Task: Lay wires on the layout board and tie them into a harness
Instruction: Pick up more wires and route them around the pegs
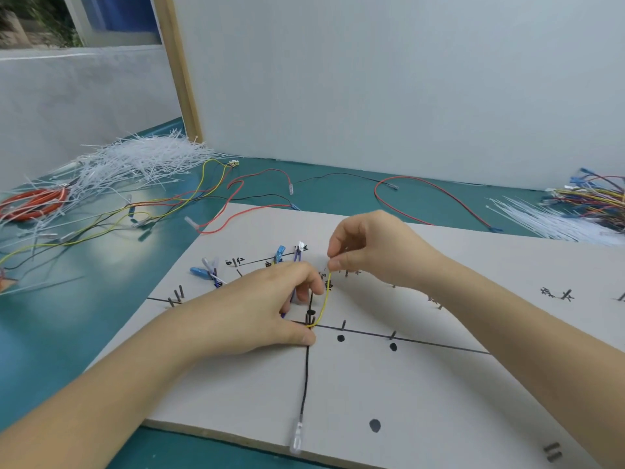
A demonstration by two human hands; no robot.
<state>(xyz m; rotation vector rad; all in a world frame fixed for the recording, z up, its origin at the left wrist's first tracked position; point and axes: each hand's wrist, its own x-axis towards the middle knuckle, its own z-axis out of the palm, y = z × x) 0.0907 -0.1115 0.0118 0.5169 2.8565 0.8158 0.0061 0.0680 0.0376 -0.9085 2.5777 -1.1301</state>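
A white layout board [422, 384] with black lines, dots and short pegs lies in front of me. My right hand [375, 248] pinches the upper end of a yellow wire [325, 301] above the board. The wire curves down to the pegs at the line crossing. There my left hand [270, 309] presses its thumb on the wire at the crossing, fingers curled over purple wires. A black wire [305, 377] with a clear terminal runs down the vertical line to the board's front edge. Blue and white terminals [279, 253] lie at the board's far side.
Loose red, yellow and black wires [209, 194] sprawl on the teal table at left, beside a heap of white cable ties [135, 160] and an orange coil [30, 204]. More ties and a coloured wire bundle [592, 198] sit at far right. A white wall panel stands behind.
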